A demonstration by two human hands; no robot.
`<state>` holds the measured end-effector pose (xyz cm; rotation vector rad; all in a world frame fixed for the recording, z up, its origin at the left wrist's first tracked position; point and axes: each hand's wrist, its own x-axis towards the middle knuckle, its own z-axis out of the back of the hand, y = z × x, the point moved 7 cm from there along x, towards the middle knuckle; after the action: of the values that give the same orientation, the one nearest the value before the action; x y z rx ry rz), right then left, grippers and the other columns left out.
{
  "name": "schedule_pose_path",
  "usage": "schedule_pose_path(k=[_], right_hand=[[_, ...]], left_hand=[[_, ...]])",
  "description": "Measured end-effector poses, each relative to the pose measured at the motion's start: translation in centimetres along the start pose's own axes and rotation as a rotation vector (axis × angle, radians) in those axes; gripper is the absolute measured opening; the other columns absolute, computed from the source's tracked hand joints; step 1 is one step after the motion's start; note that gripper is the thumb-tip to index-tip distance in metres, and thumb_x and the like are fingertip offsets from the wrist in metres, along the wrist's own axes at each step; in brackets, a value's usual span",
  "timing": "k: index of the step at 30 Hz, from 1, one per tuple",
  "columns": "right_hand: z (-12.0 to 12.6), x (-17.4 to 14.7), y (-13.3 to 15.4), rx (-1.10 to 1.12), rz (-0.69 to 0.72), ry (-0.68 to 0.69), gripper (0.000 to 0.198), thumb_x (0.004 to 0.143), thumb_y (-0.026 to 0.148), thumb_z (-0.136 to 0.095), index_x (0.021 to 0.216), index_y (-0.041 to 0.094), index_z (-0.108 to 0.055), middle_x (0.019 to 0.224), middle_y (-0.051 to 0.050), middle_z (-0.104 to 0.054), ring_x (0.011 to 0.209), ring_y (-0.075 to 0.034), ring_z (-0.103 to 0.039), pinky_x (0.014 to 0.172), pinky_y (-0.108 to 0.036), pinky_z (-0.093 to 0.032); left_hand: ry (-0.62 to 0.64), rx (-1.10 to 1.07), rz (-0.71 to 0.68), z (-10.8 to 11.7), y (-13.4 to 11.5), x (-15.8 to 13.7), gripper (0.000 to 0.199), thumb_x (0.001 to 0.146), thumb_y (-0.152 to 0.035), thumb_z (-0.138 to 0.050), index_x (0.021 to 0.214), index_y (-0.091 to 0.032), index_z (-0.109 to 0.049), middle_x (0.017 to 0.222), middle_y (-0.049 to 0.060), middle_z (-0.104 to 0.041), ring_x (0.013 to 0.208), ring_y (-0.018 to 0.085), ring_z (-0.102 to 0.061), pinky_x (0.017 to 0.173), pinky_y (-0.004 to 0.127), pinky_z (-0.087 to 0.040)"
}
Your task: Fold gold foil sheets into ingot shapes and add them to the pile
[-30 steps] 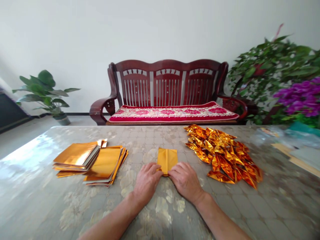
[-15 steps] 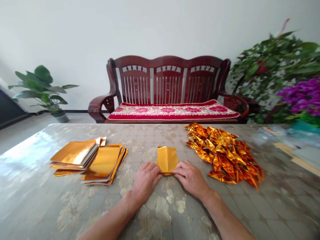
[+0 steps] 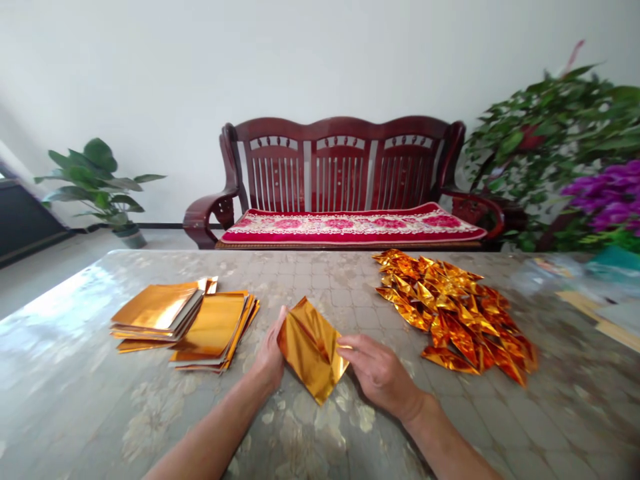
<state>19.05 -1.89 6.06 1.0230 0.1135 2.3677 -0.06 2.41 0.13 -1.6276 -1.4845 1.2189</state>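
Note:
A sheet of gold foil paper (image 3: pixel 315 353), creased down its middle, is held tilted above the table between both hands, one corner pointing down toward me. My left hand (image 3: pixel 273 353) grips its left corner, with most of the fingers hidden behind the sheet. My right hand (image 3: pixel 377 370) pinches the right corner between thumb and fingers. Left of the hands lie two stacks of flat gold foil sheets, one stack (image 3: pixel 155 307) partly overlapping the other stack (image 3: pixel 215 327). Off to the right spreads a pile of folded gold foil ingots (image 3: pixel 450 310).
The table (image 3: pixel 320 440) has a patterned covering. Clear plastic bags (image 3: pixel 545 272) and tan card strips (image 3: pixel 580 307) lie at its right end. Beyond it stands a dark red wooden bench (image 3: pixel 340 167) with a red cushion cover (image 3: pixel 350 227). Plants flank the bench.
The foil paper, earlier a small folded rectangle with its matte side up on the table, is now lifted and turned, showing its shiny side as a diamond. Both hands have shifted their hold.

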Motion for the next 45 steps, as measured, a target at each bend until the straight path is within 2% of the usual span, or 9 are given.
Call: schedule_pose_path(k=[4, 7, 12, 15, 17, 20, 26, 35, 45], right_hand=[[0.4, -0.2, -0.7, -0.047, -0.06, -0.07, 0.042, 0.091, 0.003, -0.043, 0.124, 0.022, -0.063, 0.116, -0.01, -0.068, 0.108, -0.019, -0.065, 0.092, -0.034, -0.058], [0.5, -0.1, -0.8, -0.038, -0.064, -0.071, 0.046, 0.09, 0.002, -0.042, 0.126, 0.023, -0.061, 0.119, -0.009, -0.067, 0.111, -0.019, -0.064, 0.094, -0.035, -0.057], [1.1, 0.0, -0.8, -0.027, -0.12, -0.112, 0.045, 0.089, 0.006, -0.048, 0.129, 0.023, -0.058, 0.123, -0.009, -0.065, 0.113, -0.02, -0.062, 0.095, -0.035, -0.055], [2.3, 0.0, -1.1, -0.08, -0.217, -0.248, 0.051, 0.086, 0.015, -0.059, 0.136, 0.022, -0.051, 0.123, -0.012, -0.062, 0.114, -0.024, -0.06, 0.095, -0.04, -0.054], [2.9, -0.1, -1.1, -0.129, -0.245, -0.32, 0.059, 0.083, 0.019, -0.063, 0.139, 0.02, -0.048, 0.123, -0.013, -0.061, 0.114, -0.027, -0.059, 0.094, -0.044, -0.053], [3.1, 0.1, -0.8, -0.179, -0.193, -0.314, 0.056, 0.078, 0.014, -0.063, 0.132, 0.021, -0.055, 0.125, -0.013, -0.059, 0.117, -0.029, -0.055, 0.097, -0.047, -0.048], [1.0, 0.1, -1.2, -0.146, -0.067, -0.008, 0.035, 0.073, 0.001, -0.058, 0.093, 0.026, -0.07, 0.097, -0.001, -0.072, 0.104, -0.024, -0.058, 0.086, -0.04, -0.044], [-0.4, -0.2, -2.2, -0.152, -0.135, 0.176, 0.03, 0.075, 0.002, -0.06, 0.092, 0.024, -0.07, 0.088, -0.003, -0.072, 0.089, -0.021, -0.059, 0.081, -0.036, -0.041], [-0.1, -0.3, -2.6, -0.026, -0.174, 0.277, 0.014, 0.079, 0.012, -0.069, 0.088, 0.023, -0.072, 0.094, -0.001, -0.074, 0.09, -0.018, -0.065, 0.085, -0.034, -0.045]], left_hand=[[0.113, -0.067, 0.083, -1.3, 0.3, -0.2, 0.072, 0.09, -0.074, -0.032, 0.12, -0.019, -0.067, 0.113, 0.011, -0.074, 0.106, 0.029, -0.069, 0.091, 0.043, -0.055], [0.163, 0.017, -0.067, -1.9, -0.2, -0.3, 0.056, 0.092, -0.064, -0.045, 0.126, -0.022, -0.064, 0.118, 0.008, -0.072, 0.106, 0.027, -0.068, 0.089, 0.039, -0.056], [0.048, 0.49, -0.59, -1.5, -2.7, -1.9, 0.028, 0.093, -0.042, -0.057, 0.105, -0.023, -0.074, 0.099, 0.004, -0.077, 0.094, 0.023, -0.07, 0.086, 0.038, -0.056], [0.223, 0.78, -1.02, -3.5, -4.0, -4.3, 0.022, 0.09, -0.031, -0.065, 0.11, -0.03, -0.073, 0.116, 0.005, -0.073, 0.12, 0.026, -0.06, 0.103, 0.045, -0.047], [0.296, 0.938, -1.14, -4.3, -3.7, -4.9, 0.026, 0.09, -0.026, -0.066, 0.114, -0.032, -0.072, 0.128, 0.005, -0.068, 0.135, 0.028, -0.048, 0.112, 0.053, -0.037], [0.312, 1.173, -1.085, -4.6, -2.2, -3.6, 0.034, 0.092, -0.015, -0.057, 0.116, -0.036, -0.071, 0.14, 0.003, -0.059, 0.144, 0.03, -0.033, 0.115, 0.062, -0.027], [0.353, 1.413, -0.915, -4.2, 0.0, -1.9, 0.058, 0.081, 0.004, -0.047, 0.121, -0.034, -0.068, 0.142, 0.003, -0.056, 0.144, 0.031, -0.033, 0.114, 0.061, -0.032], [0.393, 1.387, -0.832, -3.6, -0.7, -3.4, 0.028, 0.086, -0.009, -0.058, 0.1, -0.028, -0.074, 0.112, 0.004, -0.066, 0.103, 0.021, -0.06, 0.088, 0.033, -0.052], [0.44, 1.394, -0.8, -3.4, -0.6, -3.4, 0.021, 0.095, -0.029, -0.056, 0.106, -0.028, -0.074, 0.107, 0.004, -0.072, 0.1, 0.021, -0.063, 0.09, 0.034, -0.049]])
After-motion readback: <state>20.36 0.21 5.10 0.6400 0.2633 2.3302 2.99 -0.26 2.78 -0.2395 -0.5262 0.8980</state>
